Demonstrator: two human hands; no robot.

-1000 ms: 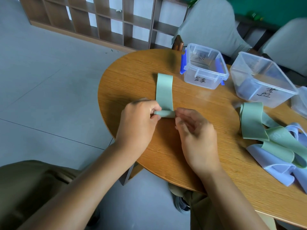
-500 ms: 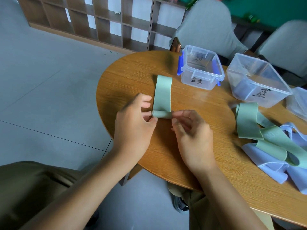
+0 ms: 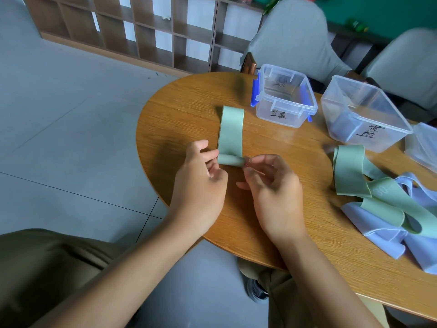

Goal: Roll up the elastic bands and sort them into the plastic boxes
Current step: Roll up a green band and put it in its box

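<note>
Both hands meet at the rolled near end of a green band [image 3: 230, 132] on the counter [image 3: 295, 221]: left hand [image 3: 201, 178] fingertips pinch it, right hand [image 3: 272, 185] touches with curled fingers. Loose bands [image 3: 390, 204] lie right. Two plastic boxes [image 3: 283, 95] behind look empty. Roll slightly thicker than before.

Table [image 3: 295, 233]: round wooden top with visible grain; its curved edge faces the grey floor
Floor [image 3: 71, 138]: grey tiles with thin dark joints; fills the left side
Shelf unit [image 3: 146, 31]: brown open cubbies along the far wall; a small pale object sits in one compartment
Chairs [image 3: 293, 41]: two with grey fabric covers; both stand behind the table's far edge
Wall [image 3: 378, 10]: green; behind the chairs
</note>
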